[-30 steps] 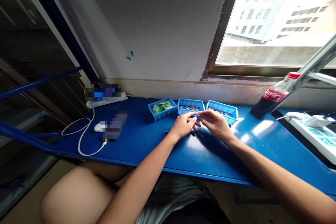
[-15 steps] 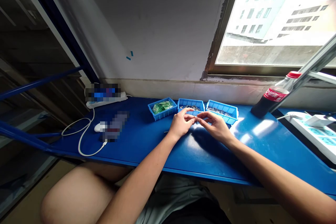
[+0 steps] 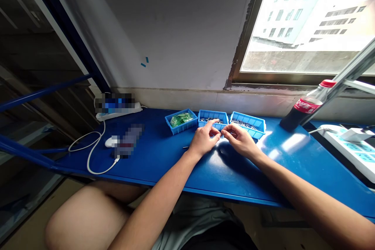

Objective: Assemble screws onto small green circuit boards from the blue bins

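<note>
My left hand and my right hand meet fingertip to fingertip above the blue table, just in front of the bins. Each is pinched; whatever lies between the fingertips is too small to make out. Behind my left hand is the middle blue bin, holding small dark and metallic parts. The right blue bin, with thin metallic parts, sits behind my right hand. To the left, a third blue bin holds green plastic bags. A small dark piece lies on the table left of my left wrist.
A cola bottle leans at the right near a metal bar. Power strips lie at the far right and back left. A white cable, a white mouse-like object and a blurred item occupy the left side.
The thin dark piece seen between my fingertips before no longer shows. My left index finger has lifted and my fingertips have shifted slightly.
</note>
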`<state>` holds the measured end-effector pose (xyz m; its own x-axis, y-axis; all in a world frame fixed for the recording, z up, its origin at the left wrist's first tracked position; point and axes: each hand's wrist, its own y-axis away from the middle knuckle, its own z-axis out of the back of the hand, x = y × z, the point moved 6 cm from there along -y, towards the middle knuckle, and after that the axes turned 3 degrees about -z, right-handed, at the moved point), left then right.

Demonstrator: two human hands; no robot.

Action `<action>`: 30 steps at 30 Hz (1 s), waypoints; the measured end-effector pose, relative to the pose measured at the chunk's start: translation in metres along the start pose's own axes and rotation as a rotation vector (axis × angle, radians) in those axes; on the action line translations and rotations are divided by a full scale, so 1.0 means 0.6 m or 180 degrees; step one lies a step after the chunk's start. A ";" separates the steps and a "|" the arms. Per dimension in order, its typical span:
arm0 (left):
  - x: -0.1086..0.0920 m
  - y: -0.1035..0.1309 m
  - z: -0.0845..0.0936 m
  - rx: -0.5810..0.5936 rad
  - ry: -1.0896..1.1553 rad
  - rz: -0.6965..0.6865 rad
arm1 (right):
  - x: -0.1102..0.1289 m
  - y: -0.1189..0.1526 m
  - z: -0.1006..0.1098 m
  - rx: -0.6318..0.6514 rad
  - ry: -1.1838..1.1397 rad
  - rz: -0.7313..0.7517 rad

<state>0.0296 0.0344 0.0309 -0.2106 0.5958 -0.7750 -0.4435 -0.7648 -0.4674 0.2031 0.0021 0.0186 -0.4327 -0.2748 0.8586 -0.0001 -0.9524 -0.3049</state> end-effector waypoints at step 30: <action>0.041 -0.012 0.005 -0.0406 0.1539 0.0744 | -0.002 0.009 -0.024 0.0477 -0.0559 -0.0280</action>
<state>0.0250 0.0553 0.0164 0.1465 0.2491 -0.9573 -0.3175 -0.9047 -0.2840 0.1910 -0.0009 0.0100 -0.2735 -0.1964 0.9416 0.1085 -0.9790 -0.1726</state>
